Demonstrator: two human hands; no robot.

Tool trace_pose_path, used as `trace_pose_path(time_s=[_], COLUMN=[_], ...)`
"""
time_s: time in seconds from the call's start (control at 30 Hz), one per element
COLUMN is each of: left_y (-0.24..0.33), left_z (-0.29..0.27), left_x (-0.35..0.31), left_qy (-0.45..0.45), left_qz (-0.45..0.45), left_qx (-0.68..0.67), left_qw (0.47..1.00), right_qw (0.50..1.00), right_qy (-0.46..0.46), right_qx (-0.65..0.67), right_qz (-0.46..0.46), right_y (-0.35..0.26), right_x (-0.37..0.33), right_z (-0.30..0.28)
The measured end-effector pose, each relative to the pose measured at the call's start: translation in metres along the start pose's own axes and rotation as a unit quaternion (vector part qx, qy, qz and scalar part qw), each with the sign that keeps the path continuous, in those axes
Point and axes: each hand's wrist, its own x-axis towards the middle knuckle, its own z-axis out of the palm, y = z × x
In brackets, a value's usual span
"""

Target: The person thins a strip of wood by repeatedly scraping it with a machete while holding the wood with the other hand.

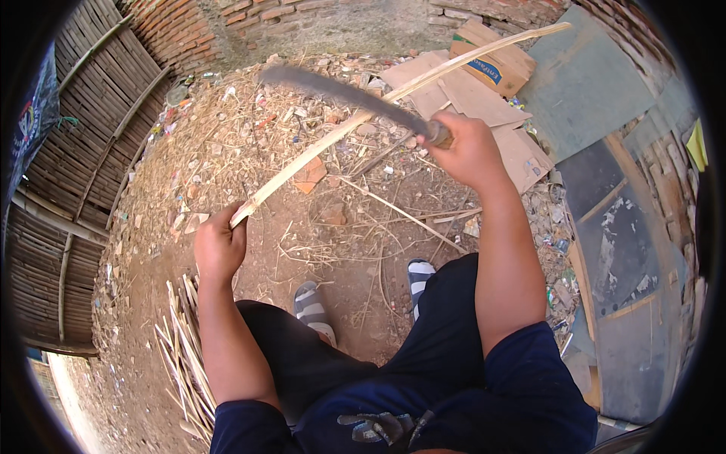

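Note:
My left hand (219, 246) is closed round the near end of a long pale bamboo strip (306, 157). The strip slants away to the far right, its far end reaching past the cardboard. In my right hand (469, 151) is the handle of a machete, gripped in closed fingers. The dark machete blade (340, 91) points left and crosses the strip near its middle. It is slightly blurred, and I cannot tell whether it touches the strip. My fingertips hide most of the handle.
Beside my left leg lies a pile of split strips (185, 356). Shavings and rubble (227, 129) cover the ground ahead. Flattened cardboard (522, 155), a cardboard box (495, 57) and grey panels (590, 83) are on the right. A bamboo wall (91, 129) stands left, a brick wall (318, 23) behind.

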Motion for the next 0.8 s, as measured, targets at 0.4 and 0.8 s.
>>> trace_pose_path(time_s=[0.4, 0.8], left_y=[-0.009, -0.010], left_z=[-0.003, -0.005], left_x=[0.001, 0.000], left_qy=[0.054, 0.040], left_qz=[0.012, 0.013], left_qx=[0.059, 0.032], left_qw=[0.997, 0.999], right_qw=[1.000, 0.998], right_qy=[-0.014, -0.048], right_qx=[-0.005, -0.027], right_qz=[0.015, -0.013], right_y=[0.011, -0.017], right_x=[0.001, -0.003], right_z=[0.000, -0.001])
